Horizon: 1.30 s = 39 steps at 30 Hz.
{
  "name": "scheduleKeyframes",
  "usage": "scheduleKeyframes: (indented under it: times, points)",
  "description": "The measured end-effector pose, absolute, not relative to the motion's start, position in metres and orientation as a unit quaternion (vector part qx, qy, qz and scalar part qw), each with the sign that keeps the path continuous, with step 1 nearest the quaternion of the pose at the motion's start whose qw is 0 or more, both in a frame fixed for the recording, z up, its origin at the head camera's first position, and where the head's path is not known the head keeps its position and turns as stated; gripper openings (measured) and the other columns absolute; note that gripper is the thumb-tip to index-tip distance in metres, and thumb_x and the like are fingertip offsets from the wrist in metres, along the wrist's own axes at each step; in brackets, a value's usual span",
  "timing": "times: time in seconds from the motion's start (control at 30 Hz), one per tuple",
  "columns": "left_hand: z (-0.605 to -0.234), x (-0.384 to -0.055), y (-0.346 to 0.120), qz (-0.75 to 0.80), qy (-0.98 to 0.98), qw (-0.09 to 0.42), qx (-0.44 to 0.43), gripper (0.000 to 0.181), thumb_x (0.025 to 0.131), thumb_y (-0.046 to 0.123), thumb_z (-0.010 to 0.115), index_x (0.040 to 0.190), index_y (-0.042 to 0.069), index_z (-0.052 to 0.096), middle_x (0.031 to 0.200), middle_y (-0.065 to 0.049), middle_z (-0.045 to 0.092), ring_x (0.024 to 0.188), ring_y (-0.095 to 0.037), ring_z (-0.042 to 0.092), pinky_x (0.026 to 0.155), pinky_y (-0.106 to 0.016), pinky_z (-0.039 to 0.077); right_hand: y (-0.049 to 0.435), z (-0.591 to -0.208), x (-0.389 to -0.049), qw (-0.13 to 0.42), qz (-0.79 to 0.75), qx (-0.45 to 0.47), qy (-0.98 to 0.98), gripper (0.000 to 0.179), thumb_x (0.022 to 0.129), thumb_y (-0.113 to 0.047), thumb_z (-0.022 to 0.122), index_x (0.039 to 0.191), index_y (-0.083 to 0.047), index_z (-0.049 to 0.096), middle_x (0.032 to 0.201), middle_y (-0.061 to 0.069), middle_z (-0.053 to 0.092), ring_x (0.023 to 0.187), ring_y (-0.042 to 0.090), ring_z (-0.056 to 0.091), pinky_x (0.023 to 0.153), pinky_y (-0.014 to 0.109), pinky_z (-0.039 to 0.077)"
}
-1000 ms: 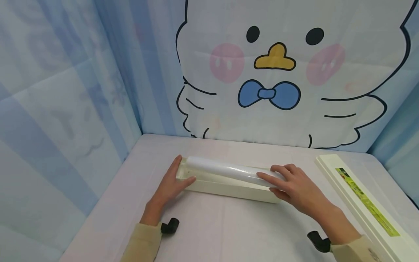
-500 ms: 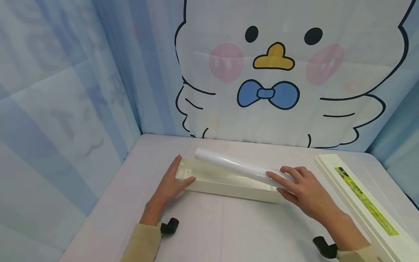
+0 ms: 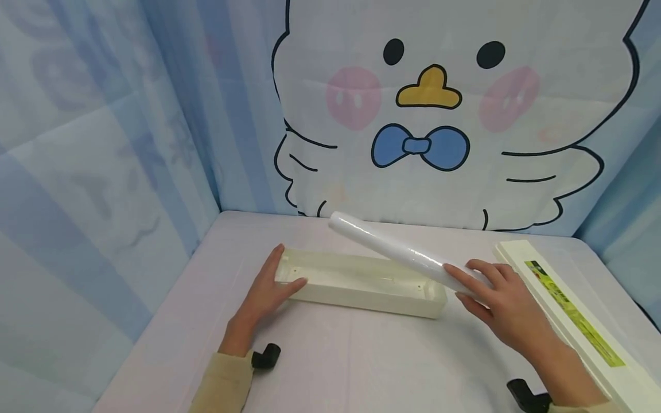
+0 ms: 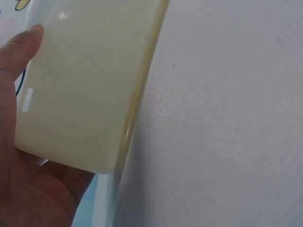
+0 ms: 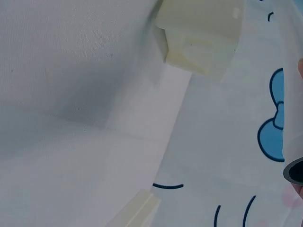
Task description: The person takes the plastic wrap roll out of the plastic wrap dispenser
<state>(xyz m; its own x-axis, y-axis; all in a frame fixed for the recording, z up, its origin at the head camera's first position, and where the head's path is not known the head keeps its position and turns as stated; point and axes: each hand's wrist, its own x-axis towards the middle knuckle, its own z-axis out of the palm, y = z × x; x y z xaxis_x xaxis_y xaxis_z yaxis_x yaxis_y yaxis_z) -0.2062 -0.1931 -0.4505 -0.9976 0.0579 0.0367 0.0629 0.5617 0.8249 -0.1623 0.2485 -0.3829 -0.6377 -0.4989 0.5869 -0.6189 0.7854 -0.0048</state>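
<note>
My right hand (image 3: pixel 508 304) grips the near end of a white roll of cling film (image 3: pixel 392 249), which slants up to the left in the air above an open cream box (image 3: pixel 356 295). The box is a long plastic cling film dispenser base, and its inside is bare. At its left end my left hand (image 3: pixel 265 289) holds it between thumb and fingers. The left wrist view shows the box's smooth side (image 4: pixel 90 85) next to that thumb. In the right wrist view, the roll's hollow dark core (image 5: pixel 296 171) shows at the right edge, with little of the hand visible.
A long cream lid (image 3: pixel 578 315) with a yellow-green label lies on the right of the white-covered table (image 3: pixel 356 361). Behind the table hangs a cloth backdrop (image 3: pixel 420 189) with a cartoon print. A blue and white curtain (image 3: pixel 103 201) hangs at the left.
My right hand has lifted the cling film roll out of the box, moving it up and to the right and tilting its far end higher. My left hand stays on the box.
</note>
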Motion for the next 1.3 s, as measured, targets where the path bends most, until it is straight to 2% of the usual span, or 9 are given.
scheduleKeyframes:
  times: [0.3, 0.47, 0.73, 1.1, 1.3]
  points:
    - [-0.451, -0.206, -0.196, -0.455, -0.890, 0.010, -0.028, 0.099, 0.090, 0.040, 0.075, 0.162, 0.009, 0.015, 0.167, -0.014, 0.013, 0.151, -0.033, 0.014, 0.119, -0.056, 0.015, 0.266, -0.379, -0.151, 0.312, 0.111, 0.263, -0.906, 0.061, 0.104, -0.063, 0.028, 0.142, -0.027, 0.059, 0.122, 0.016, 0.057, 0.101, 0.039, 0.051, 0.073, 0.053, 0.049]
    - [-0.450, -0.203, -0.198, -0.461, -0.887, 0.018, -0.031, 0.097, 0.091, 0.038, 0.074, 0.161, 0.006, 0.017, 0.166, -0.017, 0.014, 0.151, -0.035, 0.015, 0.119, -0.057, 0.015, 0.278, -0.382, -0.145, 0.333, 0.123, 0.247, -0.902, 0.064, 0.103, -0.064, 0.030, 0.137, -0.022, 0.063, 0.118, 0.018, 0.058, 0.097, 0.042, 0.051, 0.071, 0.051, 0.045]
    - [-0.450, -0.203, -0.196, -0.457, -0.889, 0.023, -0.030, 0.096, 0.091, 0.039, 0.074, 0.161, 0.006, 0.017, 0.166, -0.017, 0.015, 0.150, -0.036, 0.017, 0.118, -0.057, 0.016, 0.296, -0.400, -0.125, 0.313, 0.149, 0.166, -0.923, 0.075, 0.097, -0.071, 0.025, 0.144, -0.023, 0.059, 0.120, 0.019, 0.055, 0.096, 0.043, 0.047, 0.072, 0.054, 0.041]
    - [-0.454, -0.205, -0.194, -0.459, -0.887, 0.024, -0.037, 0.096, 0.090, 0.038, 0.074, 0.161, 0.005, 0.018, 0.166, -0.018, 0.015, 0.150, -0.036, 0.016, 0.118, -0.057, 0.016, 0.310, -0.413, -0.116, 0.330, 0.147, 0.156, -0.919, 0.074, 0.099, -0.070, 0.030, 0.141, -0.019, 0.062, 0.114, 0.018, 0.055, 0.091, 0.043, 0.046, 0.071, 0.048, 0.036]
    - [-0.455, -0.208, -0.192, -0.463, -0.885, 0.017, -0.041, 0.097, 0.090, 0.039, 0.075, 0.162, 0.008, 0.016, 0.166, -0.015, 0.014, 0.151, -0.034, 0.016, 0.118, -0.056, 0.016, 0.314, -0.417, -0.113, 0.331, 0.154, 0.150, -0.919, 0.075, 0.098, -0.071, 0.030, 0.142, -0.018, 0.061, 0.113, 0.018, 0.054, 0.089, 0.042, 0.045, 0.073, 0.047, 0.033]
